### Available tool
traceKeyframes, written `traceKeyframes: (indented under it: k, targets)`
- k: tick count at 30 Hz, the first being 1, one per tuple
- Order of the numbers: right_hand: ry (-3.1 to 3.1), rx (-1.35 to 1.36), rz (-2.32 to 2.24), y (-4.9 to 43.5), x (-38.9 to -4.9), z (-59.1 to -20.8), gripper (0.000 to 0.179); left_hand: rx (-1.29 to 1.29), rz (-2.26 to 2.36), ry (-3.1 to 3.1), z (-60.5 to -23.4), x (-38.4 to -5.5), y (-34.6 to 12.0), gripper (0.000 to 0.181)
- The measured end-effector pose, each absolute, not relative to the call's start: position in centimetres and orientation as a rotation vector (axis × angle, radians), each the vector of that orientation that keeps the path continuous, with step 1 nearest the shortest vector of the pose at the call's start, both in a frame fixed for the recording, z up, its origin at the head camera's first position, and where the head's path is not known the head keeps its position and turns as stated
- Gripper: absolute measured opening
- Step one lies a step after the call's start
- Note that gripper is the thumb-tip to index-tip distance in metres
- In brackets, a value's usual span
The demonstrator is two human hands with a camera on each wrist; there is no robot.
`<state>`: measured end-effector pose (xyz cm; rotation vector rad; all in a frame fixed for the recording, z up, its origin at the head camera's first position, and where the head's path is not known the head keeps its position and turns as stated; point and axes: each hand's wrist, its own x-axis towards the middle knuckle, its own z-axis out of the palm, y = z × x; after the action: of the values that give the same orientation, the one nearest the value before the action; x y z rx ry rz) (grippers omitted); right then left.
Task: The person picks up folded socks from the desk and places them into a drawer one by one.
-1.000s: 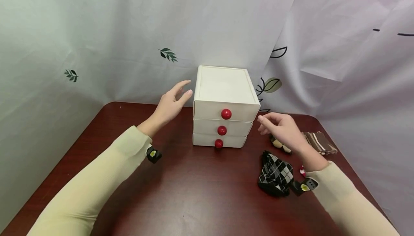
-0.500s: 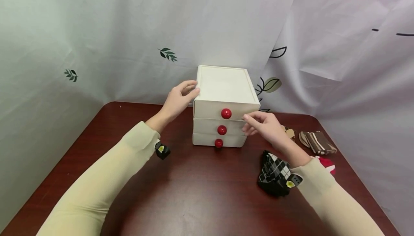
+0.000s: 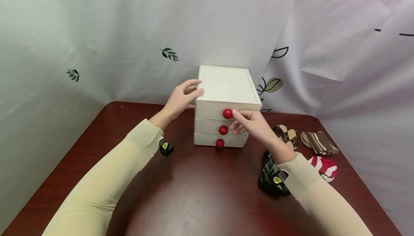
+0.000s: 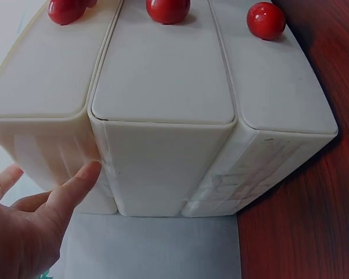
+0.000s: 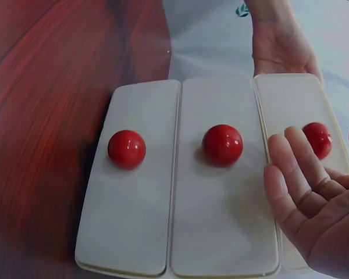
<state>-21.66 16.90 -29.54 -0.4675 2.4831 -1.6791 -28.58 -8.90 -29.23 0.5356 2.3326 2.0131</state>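
- As I look in through the head camera, the white drawer unit [image 3: 228, 85] stands on the table [image 3: 191, 193] between both hands, just right of the left hand [image 3: 181, 99] and just left of the right hand [image 3: 257, 124].
- My left hand's fingers are spread, tips at the unit's top edge nearest them; how hard they press, I cannot tell.
- My right hand's fingers are loosely bent, apart from the thumb, with the red top knob [image 3: 228, 113] right beside the thumb tip; whether they touch, I cannot tell.
- I judge the unit stiff, light and smooth, probably plastic, so a tug at the front could slide or tip it; the left hand sits well for bracing.
- The knob looks hard, round and glossy, so it could slip; I'd take it behind its widest part, thumb against fingertips.
- Below the right thumb, the middle knob [image 3: 223, 130] and, lower, the bottom knob [image 3: 220, 143] offer the same hold, though the right fingers crowd the middle one.
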Motion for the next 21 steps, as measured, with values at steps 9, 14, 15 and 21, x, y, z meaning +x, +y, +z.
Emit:
traceKeyframes:
  k: [9,14,15,21]
  targets:
    - [2.474,-0.29,-1.771,15.3,-22.1,-29.7,0.053,0.516,2.021,2.31,-29.2,-28.7,-8.9,0.049]
    - [2.476,-0.224,-1.887,14.8,-22.2,-30.0,0.051,0.511,2.023,2.306,-29.1,-28.7,-8.9,0.048]
    - [2.481,-0.223,-1.898,14.7,-22.3,-30.1,0.051,0.511,2.024,2.306,-29.1,-28.7,-8.9,0.048]
    - [2.514,-0.224,-1.946,14.3,-22.2,-30.5,0.047,0.505,2.02,2.314,-29.2,-28.6,-8.9,0.047]
